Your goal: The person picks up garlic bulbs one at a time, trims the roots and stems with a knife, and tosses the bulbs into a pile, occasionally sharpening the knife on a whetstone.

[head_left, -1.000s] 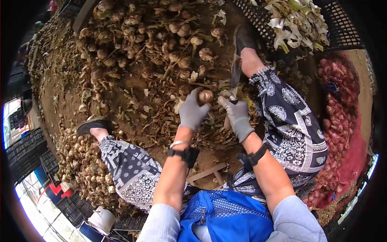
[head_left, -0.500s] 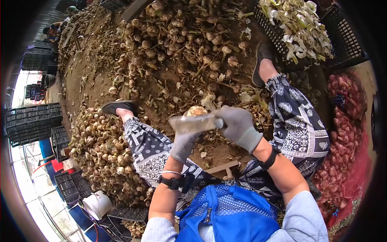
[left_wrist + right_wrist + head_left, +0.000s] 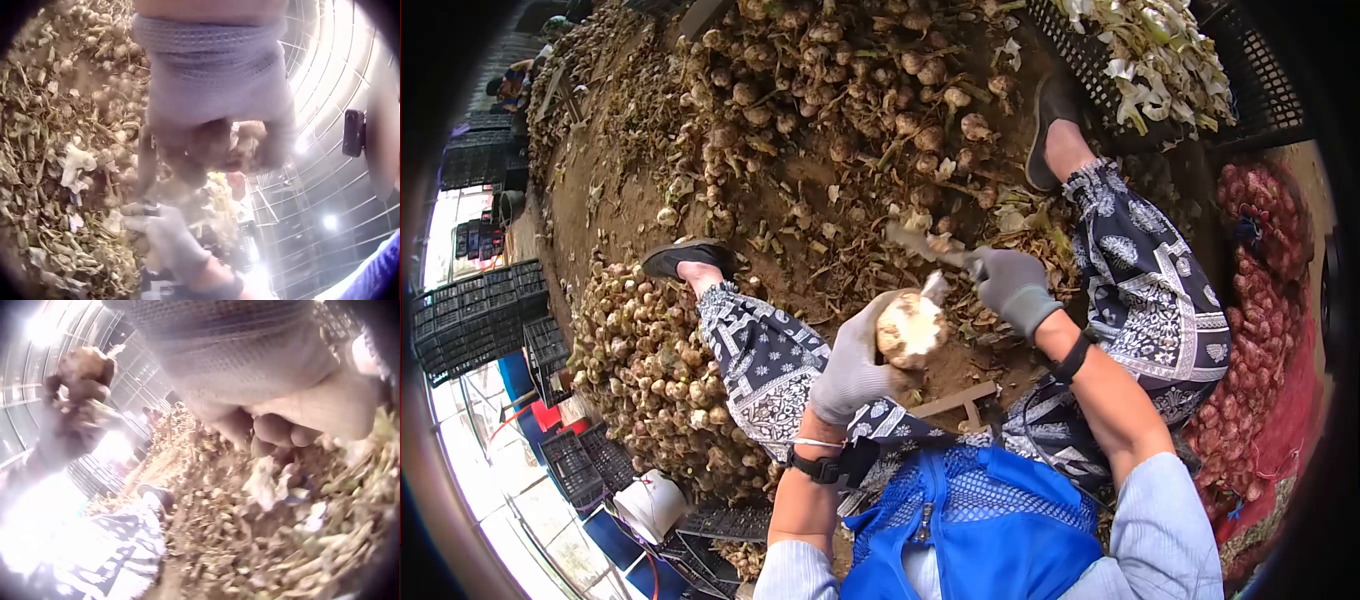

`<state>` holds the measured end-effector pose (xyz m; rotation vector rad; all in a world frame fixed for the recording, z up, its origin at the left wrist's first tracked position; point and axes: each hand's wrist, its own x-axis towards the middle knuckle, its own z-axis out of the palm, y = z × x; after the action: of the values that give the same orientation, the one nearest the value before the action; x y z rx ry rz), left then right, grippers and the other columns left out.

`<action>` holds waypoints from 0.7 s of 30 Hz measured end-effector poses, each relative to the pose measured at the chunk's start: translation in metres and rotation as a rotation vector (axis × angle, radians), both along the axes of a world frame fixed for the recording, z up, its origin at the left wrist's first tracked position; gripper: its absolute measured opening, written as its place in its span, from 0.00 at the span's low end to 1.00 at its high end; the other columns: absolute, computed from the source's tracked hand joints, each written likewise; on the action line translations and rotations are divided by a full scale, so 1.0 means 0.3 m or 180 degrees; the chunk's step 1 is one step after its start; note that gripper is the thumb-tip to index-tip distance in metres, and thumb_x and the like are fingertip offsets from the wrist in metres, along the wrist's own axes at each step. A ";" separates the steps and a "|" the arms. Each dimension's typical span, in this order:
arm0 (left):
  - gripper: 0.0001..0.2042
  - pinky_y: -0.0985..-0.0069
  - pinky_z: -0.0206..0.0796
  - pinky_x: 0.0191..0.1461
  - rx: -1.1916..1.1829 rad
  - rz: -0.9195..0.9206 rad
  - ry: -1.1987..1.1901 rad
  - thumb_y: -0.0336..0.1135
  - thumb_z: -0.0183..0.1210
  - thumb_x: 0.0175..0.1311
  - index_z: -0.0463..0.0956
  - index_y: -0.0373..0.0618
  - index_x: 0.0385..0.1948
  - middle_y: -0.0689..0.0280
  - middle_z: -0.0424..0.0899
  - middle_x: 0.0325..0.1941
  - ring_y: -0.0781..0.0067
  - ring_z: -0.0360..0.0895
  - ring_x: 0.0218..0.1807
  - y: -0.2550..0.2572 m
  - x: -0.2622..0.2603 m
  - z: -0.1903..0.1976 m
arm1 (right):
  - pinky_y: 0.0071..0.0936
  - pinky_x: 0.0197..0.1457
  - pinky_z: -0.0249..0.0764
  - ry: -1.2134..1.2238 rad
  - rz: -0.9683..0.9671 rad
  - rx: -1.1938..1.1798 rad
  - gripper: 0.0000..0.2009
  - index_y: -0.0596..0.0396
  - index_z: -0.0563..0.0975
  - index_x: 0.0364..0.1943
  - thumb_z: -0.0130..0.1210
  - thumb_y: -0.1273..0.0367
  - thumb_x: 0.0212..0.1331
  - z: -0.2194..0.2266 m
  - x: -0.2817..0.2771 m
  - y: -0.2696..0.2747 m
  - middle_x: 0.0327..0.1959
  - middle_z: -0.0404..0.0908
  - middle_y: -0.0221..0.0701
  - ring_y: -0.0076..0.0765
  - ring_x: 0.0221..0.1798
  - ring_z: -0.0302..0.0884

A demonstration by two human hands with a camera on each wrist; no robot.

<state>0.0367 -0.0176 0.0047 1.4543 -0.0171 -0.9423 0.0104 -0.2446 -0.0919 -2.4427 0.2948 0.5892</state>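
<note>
My gloved left hand (image 3: 850, 365) grips a garlic bulb (image 3: 912, 330) in front of my lap, its pale cut face turned up. A whitish strip of skin (image 3: 936, 287) sticks out from the bulb's upper right edge. Up and to the right, my gloved right hand (image 3: 1012, 288) holds a knife (image 3: 925, 243) by its handle. The blade points left, beyond the bulb and apart from it. In the right wrist view the bulb (image 3: 87, 365) shows raised in the left fingers. Glove and fingers mostly hide the bulb in the left wrist view.
Untrimmed garlic (image 3: 840, 90) is heaped ahead, with trimmings (image 3: 850, 265) on the soil nearer me. A pile of trimmed bulbs (image 3: 660, 380) lies by my left leg. A crate of peelings (image 3: 1080, 75) stands ahead right; red mesh sacks (image 3: 1250, 330) line the right side.
The knife, earlier upright and then blurred across the bulb, has swung away to the upper right. The left hand has drawn the bulb nearer the body and now shows its pale cut face.
</note>
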 end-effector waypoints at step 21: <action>0.28 0.68 0.71 0.60 0.5477 0.1112 -0.2973 0.31 0.60 0.60 0.69 0.49 0.66 0.56 0.74 0.64 0.61 0.78 0.56 0.717 -0.022 -0.008 | 0.32 0.37 0.77 0.0402 -0.1693 0.1732 0.09 0.56 0.84 0.35 0.65 0.69 0.50 -0.084 0.033 -0.006 0.29 0.85 0.32 0.31 0.29 0.80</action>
<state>0.0301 0.1975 0.0023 3.1953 0.4413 0.3772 0.0203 -0.2465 -0.1172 -1.7122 0.7062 0.5012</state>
